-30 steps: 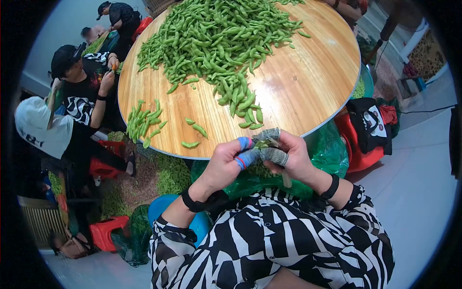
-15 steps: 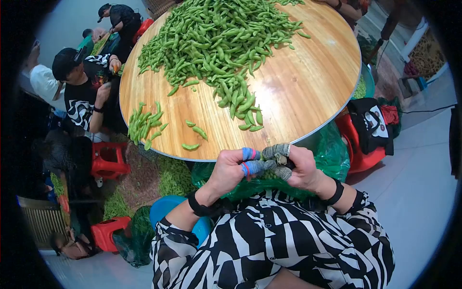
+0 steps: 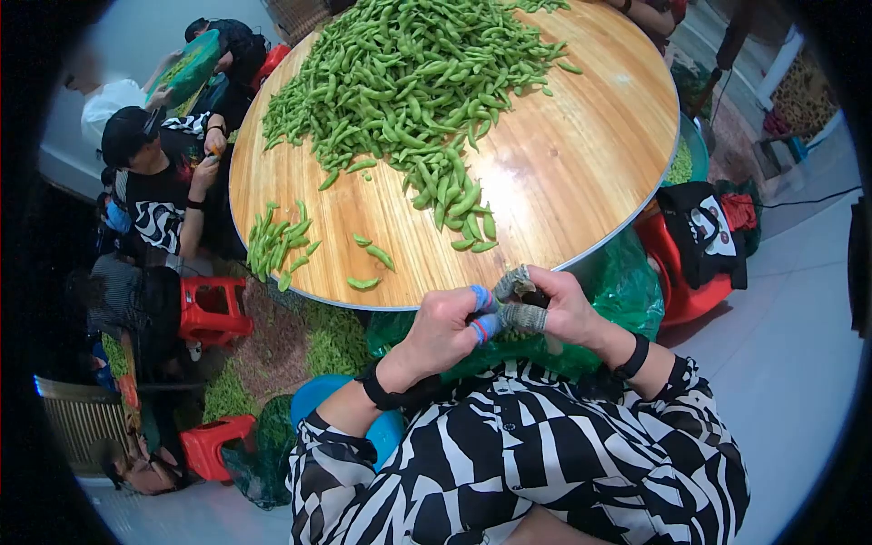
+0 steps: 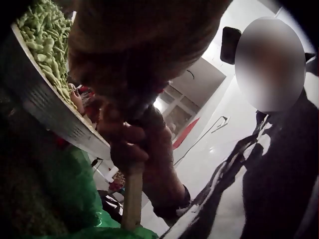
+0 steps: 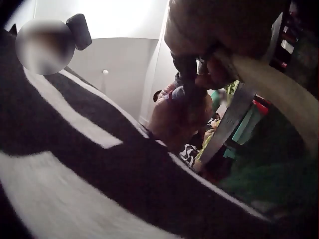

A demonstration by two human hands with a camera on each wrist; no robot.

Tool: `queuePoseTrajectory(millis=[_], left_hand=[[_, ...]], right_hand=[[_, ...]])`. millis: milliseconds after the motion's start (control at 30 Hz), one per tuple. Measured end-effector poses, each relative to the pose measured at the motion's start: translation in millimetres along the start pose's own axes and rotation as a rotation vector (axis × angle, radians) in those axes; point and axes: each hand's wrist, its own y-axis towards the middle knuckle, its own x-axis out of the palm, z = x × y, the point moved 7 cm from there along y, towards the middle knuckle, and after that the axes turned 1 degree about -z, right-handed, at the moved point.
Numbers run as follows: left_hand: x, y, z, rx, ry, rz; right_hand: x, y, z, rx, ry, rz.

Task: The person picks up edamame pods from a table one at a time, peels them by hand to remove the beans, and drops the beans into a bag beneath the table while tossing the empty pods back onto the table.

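Note:
In the head view both hands meet just past the table's near edge. My left hand (image 3: 438,329), thumb and forefinger wrapped in blue, pinches a small green bean pod, mostly hidden between the fingertips. Grey wraps cover the thumb and forefinger of my right hand (image 3: 574,309), whose fingertips touch the left's. From its curled fingers sticks a pale, flat stick (image 4: 132,201), pointing down in the left wrist view; its other end is hidden. A large heap of green bean pods (image 3: 400,91) lies on the round wooden table (image 3: 581,191), with a few loose pods (image 3: 377,256) nearer me.
Green plastic (image 3: 627,286) spreads below my hands, under the table rim. A blue basin (image 3: 318,395) stands by my left arm. Red stools (image 3: 213,309) are at the left, and a bag (image 3: 699,232) rests on another at the right. Other people sit and stand at the left.
Both hands have shifted slightly down and right, fingers reworking their pinch; the green pod between them shows less. At the back left, a person in white has moved, now holding a green basin.

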Motion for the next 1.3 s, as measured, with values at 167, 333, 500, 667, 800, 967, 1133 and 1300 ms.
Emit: queuePoseTrajectory(millis=[167,333,500,667,800,967,1133,1300], left_hand=[[9,-6,-11,-0.141,-0.211,-0.199],[4,-9,-14,-0.234,-0.237,-0.251],[-58,6,-2,0.072,0.837,-0.046],[-58,47,-8,0.193,0.771,0.1],[-41,82,-32,0.131,0.746,0.124],[-43,90,-49,0.009,0.61,0.141],[-43,72,-39,-0.196,0.156,0.081],[-32,69,-27,0.178,0.548,0.205]], right_hand=[[1,-5,-9,-0.265,-0.264,-0.101],[1,-3,-14,-0.352,-0.316,-0.092],[1,-10,-12,-0.45,-0.543,-0.159],[9,-13,-20,-0.537,-0.626,-0.168],[4,-10,-7,-0.346,-0.521,-0.133],[-6,-5,-23,-0.156,-0.26,0.032],[-22,5,-13,0.012,0.165,0.173],[-18,11,-1,0.017,0.148,0.21]])
